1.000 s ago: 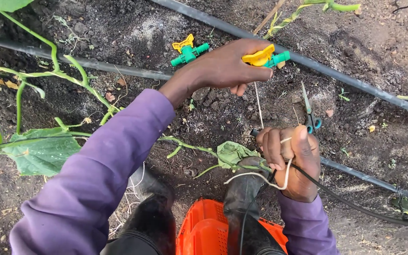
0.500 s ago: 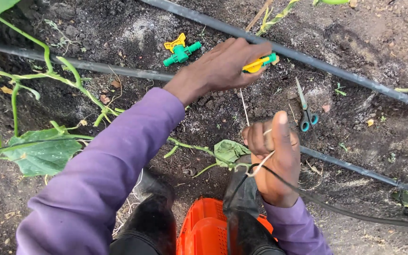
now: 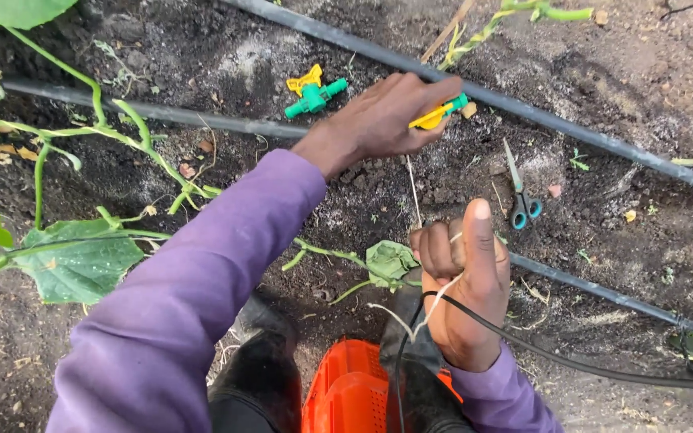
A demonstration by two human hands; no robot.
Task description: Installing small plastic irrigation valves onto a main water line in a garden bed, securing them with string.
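Observation:
My left hand (image 3: 387,120) reaches forward over the soil and rests on a green and yellow drip valve (image 3: 443,111) fitted to a black irrigation pipe (image 3: 571,128). A thin pale string (image 3: 413,188) runs from under that hand down to my right hand (image 3: 463,285). My right hand is closed around the string, thumb raised, with loose string ends hanging below it. A thin black tube (image 3: 555,357) passes under that hand. A small wilted seedling (image 3: 389,261) lies just left of my right hand.
A second green and yellow valve (image 3: 314,92) sits on another black pipe (image 3: 162,116). Small scissors with blue handles (image 3: 520,196) lie on the soil at right. A vine with a large leaf (image 3: 78,261) spreads at left. An orange crate (image 3: 350,393) sits between my black boots.
My right hand has turned and its thumb now points up, still gripping the string. My left hand has stayed on the valve. The view has shifted slightly.

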